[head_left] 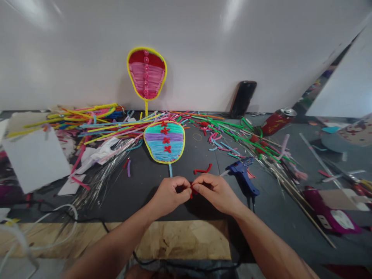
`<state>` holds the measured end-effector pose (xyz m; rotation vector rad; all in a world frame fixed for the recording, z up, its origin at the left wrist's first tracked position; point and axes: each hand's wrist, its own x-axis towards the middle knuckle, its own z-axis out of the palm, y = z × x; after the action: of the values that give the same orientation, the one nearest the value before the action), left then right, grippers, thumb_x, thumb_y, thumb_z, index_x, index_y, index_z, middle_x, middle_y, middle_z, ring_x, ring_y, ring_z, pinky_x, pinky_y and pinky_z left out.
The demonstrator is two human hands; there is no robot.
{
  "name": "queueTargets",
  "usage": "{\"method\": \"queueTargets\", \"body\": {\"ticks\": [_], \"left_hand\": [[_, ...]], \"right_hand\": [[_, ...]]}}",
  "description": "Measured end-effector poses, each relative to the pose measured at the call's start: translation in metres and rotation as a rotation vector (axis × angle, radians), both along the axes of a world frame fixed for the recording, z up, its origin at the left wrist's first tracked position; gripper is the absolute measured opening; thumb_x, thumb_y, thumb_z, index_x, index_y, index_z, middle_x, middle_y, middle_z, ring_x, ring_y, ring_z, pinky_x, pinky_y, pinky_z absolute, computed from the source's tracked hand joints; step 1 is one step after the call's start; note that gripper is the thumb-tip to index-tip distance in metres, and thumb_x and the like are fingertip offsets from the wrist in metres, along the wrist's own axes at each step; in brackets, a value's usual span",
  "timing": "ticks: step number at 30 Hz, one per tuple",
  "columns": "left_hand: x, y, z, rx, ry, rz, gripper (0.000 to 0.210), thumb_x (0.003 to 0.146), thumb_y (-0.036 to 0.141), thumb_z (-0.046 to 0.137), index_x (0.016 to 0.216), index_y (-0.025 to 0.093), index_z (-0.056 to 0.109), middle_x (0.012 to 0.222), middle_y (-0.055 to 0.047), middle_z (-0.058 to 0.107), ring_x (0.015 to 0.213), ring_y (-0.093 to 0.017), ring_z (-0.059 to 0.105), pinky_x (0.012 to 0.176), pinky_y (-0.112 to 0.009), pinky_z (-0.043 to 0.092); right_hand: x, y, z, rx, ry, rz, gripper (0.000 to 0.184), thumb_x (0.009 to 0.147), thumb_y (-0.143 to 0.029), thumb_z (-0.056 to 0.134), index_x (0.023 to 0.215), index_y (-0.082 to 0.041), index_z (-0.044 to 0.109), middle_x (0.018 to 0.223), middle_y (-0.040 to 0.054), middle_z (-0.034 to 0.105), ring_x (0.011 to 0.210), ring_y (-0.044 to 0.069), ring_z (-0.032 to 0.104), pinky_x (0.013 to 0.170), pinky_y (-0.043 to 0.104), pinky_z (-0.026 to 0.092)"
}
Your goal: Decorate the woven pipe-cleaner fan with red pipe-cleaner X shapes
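Between my two hands is a small red pipe cleaner piece (pixel 191 196), pinched by the fingertips and mostly hidden by them. My left hand (pixel 173 193) is closed on its left side, my right hand (pixel 215 192) on its right, and they almost touch. Just beyond lies a fan-shaped piece (pixel 164 141) with a yellow rim, bands of teal, purple and light blue, and a column of red crosses. Its light blue stem (pixel 170 169) points toward my left hand. A bent red pipe cleaner (pixel 202 169) rests on the table above my fingers.
A blue glue gun (pixel 245 178) stands to the right of my right hand. Pipe cleaners (pixel 95 116) lie strewn across the back. A pink fan-shaped piece (pixel 147 77) leans on the wall, near a phone (pixel 243 99). A red can (pixel 277 121) and a magenta device (pixel 331 211) are at right.
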<state>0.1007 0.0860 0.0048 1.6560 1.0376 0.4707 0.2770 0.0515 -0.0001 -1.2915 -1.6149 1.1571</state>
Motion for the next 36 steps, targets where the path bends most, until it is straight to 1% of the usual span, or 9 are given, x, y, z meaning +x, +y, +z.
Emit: {"method": "queueTargets", "body": {"ticks": [4,7,13,15,19,23,26,33,36], "left_hand": [[-0.001,-0.001,-0.005,0.131,0.086,-0.035,0.009,0.067,0.015,0.052,0.060,0.016,0.058,0.056,0.005,0.048,0.055,-0.008,0.042,0.053,-0.019,0.031],[0.000,0.000,-0.006,0.139,0.097,-0.033,0.011,0.068,0.015,0.052,0.058,0.016,0.057,0.055,0.005,0.048,0.055,-0.008,0.041,0.053,-0.020,0.030],[0.003,0.002,0.001,-0.079,-0.128,0.118,0.016,0.075,0.028,0.053,0.067,0.016,0.057,0.059,0.004,0.052,0.056,-0.009,0.044,0.055,-0.020,0.036],[0.003,0.003,0.003,-0.075,-0.149,0.151,0.017,0.075,0.030,0.056,0.066,0.016,0.057,0.060,0.004,0.051,0.058,-0.009,0.044,0.056,-0.020,0.036],[0.002,0.003,0.004,-0.100,-0.149,0.113,0.019,0.076,0.032,0.056,0.068,0.015,0.060,0.061,0.003,0.053,0.059,-0.010,0.045,0.057,-0.021,0.037],[0.000,0.005,0.003,-0.220,-0.260,0.163,0.022,0.080,0.034,0.054,0.084,0.015,0.064,0.072,-0.001,0.061,0.066,-0.012,0.053,0.064,-0.023,0.042],[-0.001,0.005,0.002,-0.303,-0.347,0.171,0.022,0.075,0.031,0.063,0.091,0.017,0.065,0.078,-0.001,0.063,0.069,-0.012,0.055,0.068,-0.023,0.043],[0.000,0.004,0.000,-0.291,-0.392,0.213,0.019,0.073,0.033,0.068,0.081,0.016,0.067,0.073,0.000,0.064,0.067,-0.011,0.055,0.067,-0.022,0.043],[0.000,0.004,0.000,-0.244,-0.391,0.251,0.019,0.074,0.033,0.068,0.081,0.016,0.067,0.072,0.001,0.064,0.067,-0.010,0.055,0.066,-0.022,0.043]], "right_hand": [[-0.002,-0.002,-0.001,0.140,-0.136,0.052,0.013,0.085,-0.017,0.054,0.076,-0.018,0.063,0.072,0.0013,0.062,0.070,0.013,0.056,0.067,0.024,0.042],[-0.002,-0.002,-0.001,0.165,-0.165,0.053,0.014,0.085,-0.017,0.053,0.075,-0.018,0.063,0.072,0.0019,0.061,0.070,0.013,0.055,0.067,0.024,0.041],[-0.002,-0.001,0.001,-0.030,0.064,-0.032,0.019,0.090,-0.032,0.049,0.091,-0.018,0.061,0.073,-0.0001,0.059,0.062,0.010,0.052,0.058,0.021,0.040],[-0.003,-0.002,-0.001,-0.076,0.085,-0.039,0.021,0.088,-0.035,0.051,0.083,-0.017,0.059,0.066,-0.0024,0.053,0.056,0.009,0.047,0.052,0.020,0.036],[-0.005,-0.002,-0.002,-0.135,0.073,-0.075,0.024,0.088,-0.033,0.048,0.071,-0.017,0.053,0.058,-0.0050,0.044,0.051,0.007,0.042,0.049,0.020,0.032],[-0.002,0.000,0.003,-0.210,0.146,-0.024,0.025,0.086,-0.033,0.048,0.067,-0.017,0.050,0.057,-0.0047,0.047,0.048,0.007,0.042,0.048,0.019,0.032],[0.000,0.001,0.005,-0.245,0.171,0.012,0.024,0.084,-0.034,0.052,0.067,-0.017,0.051,0.059,-0.0040,0.049,0.049,0.007,0.043,0.048,0.020,0.033],[-0.001,0.001,0.000,-0.229,0.296,-0.002,0.039,0.088,-0.050,0.047,0.071,-0.016,0.055,0.060,-0.0021,0.051,0.051,0.008,0.046,0.050,0.021,0.036],[-0.004,0.001,0.000,-0.281,0.363,0.008,0.037,0.084,-0.052,0.052,0.078,-0.015,0.058,0.065,-0.0012,0.054,0.052,0.008,0.047,0.051,0.022,0.037]]}}
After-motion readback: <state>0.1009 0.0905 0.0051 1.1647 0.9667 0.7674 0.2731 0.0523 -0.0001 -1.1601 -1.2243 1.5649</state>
